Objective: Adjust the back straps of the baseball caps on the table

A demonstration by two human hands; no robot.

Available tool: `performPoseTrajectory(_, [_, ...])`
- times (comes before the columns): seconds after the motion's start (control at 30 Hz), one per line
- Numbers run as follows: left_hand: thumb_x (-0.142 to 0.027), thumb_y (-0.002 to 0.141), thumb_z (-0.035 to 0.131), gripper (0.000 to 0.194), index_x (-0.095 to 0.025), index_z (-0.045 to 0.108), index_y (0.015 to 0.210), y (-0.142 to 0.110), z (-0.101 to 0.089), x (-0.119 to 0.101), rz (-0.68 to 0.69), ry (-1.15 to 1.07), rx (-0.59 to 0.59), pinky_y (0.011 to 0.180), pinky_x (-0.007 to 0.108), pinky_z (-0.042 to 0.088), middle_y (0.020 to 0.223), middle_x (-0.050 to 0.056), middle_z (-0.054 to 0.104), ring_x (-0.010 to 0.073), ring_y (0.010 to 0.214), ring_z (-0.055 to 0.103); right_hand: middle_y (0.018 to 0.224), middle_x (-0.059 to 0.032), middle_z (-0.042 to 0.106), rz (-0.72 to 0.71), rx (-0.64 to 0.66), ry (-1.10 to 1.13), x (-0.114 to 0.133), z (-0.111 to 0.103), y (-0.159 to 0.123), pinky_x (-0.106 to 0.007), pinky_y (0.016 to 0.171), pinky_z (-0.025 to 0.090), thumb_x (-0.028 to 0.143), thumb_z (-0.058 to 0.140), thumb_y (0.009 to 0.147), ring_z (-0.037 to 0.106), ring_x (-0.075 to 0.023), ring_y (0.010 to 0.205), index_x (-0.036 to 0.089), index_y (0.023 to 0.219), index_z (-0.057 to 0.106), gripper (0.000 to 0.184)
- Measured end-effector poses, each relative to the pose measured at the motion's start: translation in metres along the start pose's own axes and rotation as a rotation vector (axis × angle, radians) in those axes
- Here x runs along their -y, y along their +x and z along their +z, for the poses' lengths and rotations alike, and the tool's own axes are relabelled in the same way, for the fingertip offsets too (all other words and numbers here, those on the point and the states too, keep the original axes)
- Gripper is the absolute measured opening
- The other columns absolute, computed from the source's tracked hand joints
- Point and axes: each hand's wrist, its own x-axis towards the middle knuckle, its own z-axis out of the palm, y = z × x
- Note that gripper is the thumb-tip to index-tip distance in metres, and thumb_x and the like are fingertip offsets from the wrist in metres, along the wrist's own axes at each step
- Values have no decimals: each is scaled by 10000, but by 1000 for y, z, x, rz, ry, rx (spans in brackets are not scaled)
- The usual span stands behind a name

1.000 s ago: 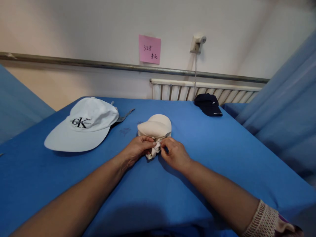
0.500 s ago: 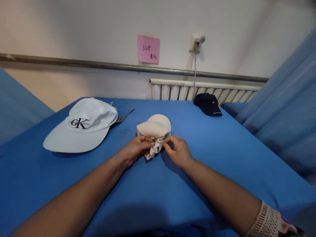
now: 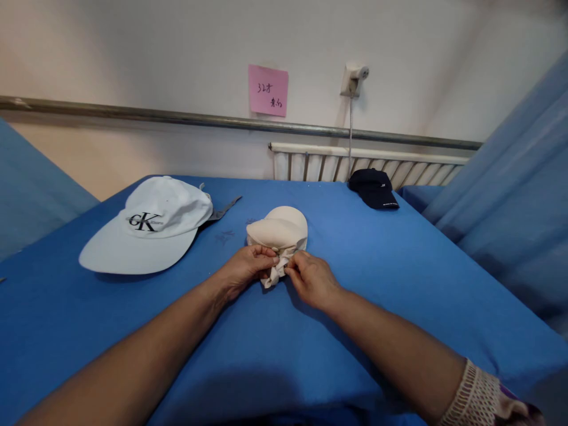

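A small folded beige cap (image 3: 279, 228) lies in the middle of the blue table (image 3: 399, 272). Its cloth strap (image 3: 273, 275) sticks out towards me in a crumpled knot. My left hand (image 3: 244, 272) pinches the left side of the strap, fingers closed on it. My right hand (image 3: 310, 278) pinches the right side of the same strap, fingertips pressed together against it. Both hands rest on the blue cloth just in front of the cap.
A large white cap (image 3: 148, 228) with black letters lies to the left. A dark navy cap (image 3: 373, 187) sits at the far right edge near a radiator (image 3: 368, 165). A pink note (image 3: 268, 90) hangs on the wall. Blue fabric (image 3: 515, 189) rises on the right.
My right hand's fingers slid a little to the left along the strap, closer to my left hand. The cap and the other caps stayed where they were.
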Motion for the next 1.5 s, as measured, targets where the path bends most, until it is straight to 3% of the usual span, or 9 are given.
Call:
performPoseTrajectory(0.23, [-285, 617, 833, 364, -141, 600, 857, 2, -3, 4, 3, 6, -1, 540, 236, 429, 696, 4, 640, 100, 555, 550, 775, -21, 616, 73, -105, 193, -7, 2, 1, -274, 683, 398, 210, 516, 881, 553, -156, 713, 196, 809, 528, 74])
performPoseTrajectory(0.5, [-306, 588, 853, 422, -147, 578, 866, -1, -3, 1, 6, 24, -18, 547, 249, 445, 699, 12, 651, 114, 555, 567, 636, 29, 597, 264, -187, 453, -18, 5, 5, -227, 561, 394, 288, 560, 852, 548, -118, 582, 203, 767, 547, 121])
performPoseTrajectory(0.57, [-330, 595, 845, 420, -151, 572, 859, -2, -1, 1, 22, 53, -19, 533, 243, 435, 678, 0, 640, 110, 539, 556, 617, 25, 599, 346, -125, 574, -16, 6, 5, -216, 518, 405, 345, 544, 877, 562, -108, 537, 191, 747, 558, 202])
performPoseTrajectory(0.7, [-378, 634, 806, 371, -163, 561, 810, -11, 8, 2, 134, 226, -43, 509, 235, 418, 639, -20, 617, 111, 525, 546, 582, 3, 599, 625, 157, 866, -7, 2, 6, -189, 374, 366, 533, 513, 896, 559, -95, 417, 159, 710, 572, 421])
performPoseTrajectory(0.83, [-366, 720, 730, 270, -170, 585, 837, -25, 19, 1, 223, 401, 91, 549, 247, 453, 667, -7, 638, 134, 580, 588, 558, -5, 604, 764, 234, 1029, -3, -7, 7, -169, 345, 367, 505, 666, 815, 599, -111, 439, 144, 691, 589, 389])
performPoseTrajectory(1.0, [-293, 747, 691, 227, -181, 622, 932, -34, 19, -3, 278, 436, 210, 671, 273, 503, 859, 28, 683, 157, 736, 636, 647, -42, 684, 733, 299, 1197, -12, -13, 5, -178, 440, 448, 309, 718, 782, 623, -105, 511, 129, 766, 647, 195])
performPoseTrajectory(1.1, [-278, 766, 669, 189, -183, 621, 922, -36, 17, -6, 309, 513, 191, 653, 265, 487, 827, 20, 679, 158, 716, 627, 691, -41, 697, 666, 318, 1302, -19, -12, 3, -204, 518, 492, 327, 771, 733, 646, -115, 569, 129, 828, 656, 248])
performPoseTrajectory(1.23, [-288, 797, 647, 110, -187, 628, 836, -38, 14, -8, 405, 645, 152, 652, 249, 452, 766, 1, 665, 151, 707, 603, 711, -21, 693, 618, 253, 1437, -22, -9, 2, -211, 550, 489, 369, 828, 671, 646, -112, 593, 144, 879, 653, 353])
performPoseTrajectory(1.5, [-279, 860, 586, 112, -210, 675, 868, -35, 14, -3, 625, 816, 140, 749, 264, 456, 852, 31, 670, 162, 795, 612, 728, -16, 671, 576, 220, 1508, -12, -10, 3, -245, 638, 492, 451, 794, 714, 618, -102, 622, 136, 823, 658, 360])
